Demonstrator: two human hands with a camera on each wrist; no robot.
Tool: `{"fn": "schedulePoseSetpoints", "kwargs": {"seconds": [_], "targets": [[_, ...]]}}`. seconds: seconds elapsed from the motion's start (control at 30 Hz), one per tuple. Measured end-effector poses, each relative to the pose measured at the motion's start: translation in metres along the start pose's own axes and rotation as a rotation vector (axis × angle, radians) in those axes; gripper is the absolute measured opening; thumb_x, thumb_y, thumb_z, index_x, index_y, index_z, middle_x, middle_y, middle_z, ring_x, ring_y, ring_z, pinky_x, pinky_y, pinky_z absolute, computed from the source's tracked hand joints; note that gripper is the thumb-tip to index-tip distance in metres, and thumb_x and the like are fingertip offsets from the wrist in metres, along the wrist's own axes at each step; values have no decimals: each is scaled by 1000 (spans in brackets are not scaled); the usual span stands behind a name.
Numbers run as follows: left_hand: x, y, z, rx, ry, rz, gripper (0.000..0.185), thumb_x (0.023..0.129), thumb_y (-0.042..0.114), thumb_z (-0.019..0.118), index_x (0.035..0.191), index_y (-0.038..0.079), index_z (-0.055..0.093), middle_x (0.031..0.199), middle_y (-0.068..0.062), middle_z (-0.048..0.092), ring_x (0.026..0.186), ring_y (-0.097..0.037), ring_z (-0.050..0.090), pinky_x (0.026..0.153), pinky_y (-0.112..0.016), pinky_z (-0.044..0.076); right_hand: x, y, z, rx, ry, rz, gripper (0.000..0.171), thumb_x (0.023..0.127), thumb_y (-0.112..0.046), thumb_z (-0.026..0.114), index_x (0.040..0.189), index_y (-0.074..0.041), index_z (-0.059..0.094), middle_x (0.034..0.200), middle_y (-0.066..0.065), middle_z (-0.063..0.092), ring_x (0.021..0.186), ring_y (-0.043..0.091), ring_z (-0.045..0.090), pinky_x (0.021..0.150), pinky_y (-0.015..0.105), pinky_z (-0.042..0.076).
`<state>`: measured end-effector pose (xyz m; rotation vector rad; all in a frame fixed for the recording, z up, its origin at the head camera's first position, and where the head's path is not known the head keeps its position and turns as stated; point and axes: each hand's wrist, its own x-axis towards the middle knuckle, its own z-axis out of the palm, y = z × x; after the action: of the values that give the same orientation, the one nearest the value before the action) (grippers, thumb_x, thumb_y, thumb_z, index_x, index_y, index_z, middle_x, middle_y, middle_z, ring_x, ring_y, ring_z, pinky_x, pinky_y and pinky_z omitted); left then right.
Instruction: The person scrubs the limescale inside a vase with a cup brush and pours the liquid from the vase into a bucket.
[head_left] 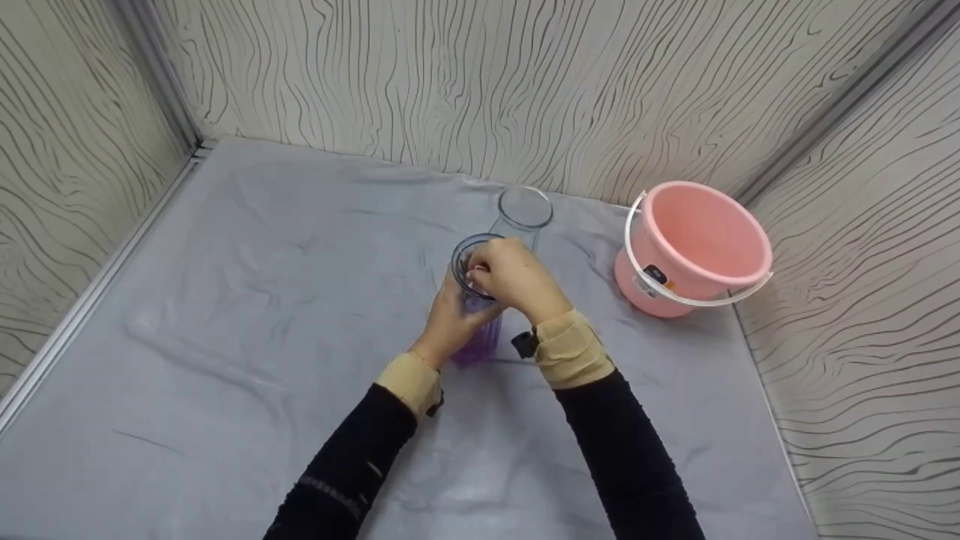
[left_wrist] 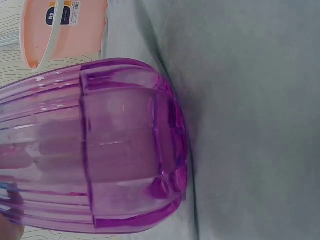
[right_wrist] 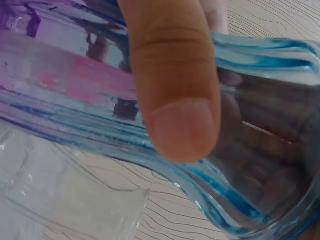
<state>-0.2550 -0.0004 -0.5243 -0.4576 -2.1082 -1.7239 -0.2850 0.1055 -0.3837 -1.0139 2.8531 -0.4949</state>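
Observation:
A tall ribbed glass vase (head_left: 480, 337), purple at its base and blue toward its flared mouth, stands near the middle of the table. My left hand (head_left: 448, 319) grips it below the rim, its thumb (right_wrist: 175, 100) across the glass in the right wrist view. My right hand (head_left: 517, 277) bends over the mouth, its fingers reaching inside the rim. Those fingers show only dimly through the blue glass, and I cannot tell whether they hold anything. In the left wrist view the vase's purple base (left_wrist: 130, 145) is close to the grey cloth (left_wrist: 250, 125).
Just behind the vase stands a clear glass vase (head_left: 525, 210). A pink bucket (head_left: 697, 247) with a white handle stands at the right, by the wall. Wood-patterned panels (head_left: 450, 82) enclose the cloth-covered table (head_left: 225, 300) at the back and sides.

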Motion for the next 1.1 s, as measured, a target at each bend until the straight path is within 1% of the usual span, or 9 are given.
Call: {"fn": "schedulePoseSetpoints", "kwargs": {"seconds": [0.13,0.23,0.37,0.53,0.7,0.77,0.93,1.1], "targets": [[1,-2,1,-20,10,20,73,87,17,82,142,-3,39,136,-17,56,125,-28,55,108,-40,44,0,3,-1,7,-14,-37,15,94,-4,66,82,2,75,83,11,72,76,24,64,73,41,56],[1,-2,2,-35,4,17,73,87,17,81,142,-3,38,136,-16,56,124,-27,56,107,-39,45,-2,4,-2,14,-18,-55,15,94,-4,66,81,2,74,81,11,72,74,24,64,73,41,56],[0,-3,3,-45,-10,0,72,87,18,81,142,-2,39,135,-15,57,122,-25,57,105,-37,46,-3,6,-2,30,-28,-52,15,95,-5,67,83,2,73,81,10,71,73,23,63,72,40,56],[-1,-2,1,-43,2,3,72,87,17,81,142,-2,38,136,-16,57,124,-27,57,106,-39,46,-2,6,0,53,-23,-33,15,95,-8,67,85,1,73,80,10,71,72,23,62,71,40,55],[1,-2,1,-24,1,2,74,88,21,81,143,-1,37,137,-15,56,126,-25,55,108,-37,44,-1,6,-1,81,13,-2,11,92,-8,70,86,1,74,84,11,72,77,26,65,76,41,56],[1,-2,1,-35,-9,1,72,88,20,80,143,0,37,136,-14,55,125,-24,55,107,-37,45,-1,6,0,86,21,-7,10,90,-7,70,86,1,74,84,12,73,77,26,66,75,41,56],[1,-3,1,-53,-17,25,68,89,16,79,140,-2,38,133,-14,56,121,-25,56,106,-36,46,-1,6,0,92,27,-45,5,86,-3,71,83,0,74,82,11,72,72,23,63,69,38,55],[2,-3,1,-35,-1,41,69,88,15,80,140,-2,38,134,-15,55,123,-26,56,107,-37,45,-1,4,-1,80,40,-44,4,84,1,71,83,-1,74,83,11,73,76,25,67,73,39,57]]}}
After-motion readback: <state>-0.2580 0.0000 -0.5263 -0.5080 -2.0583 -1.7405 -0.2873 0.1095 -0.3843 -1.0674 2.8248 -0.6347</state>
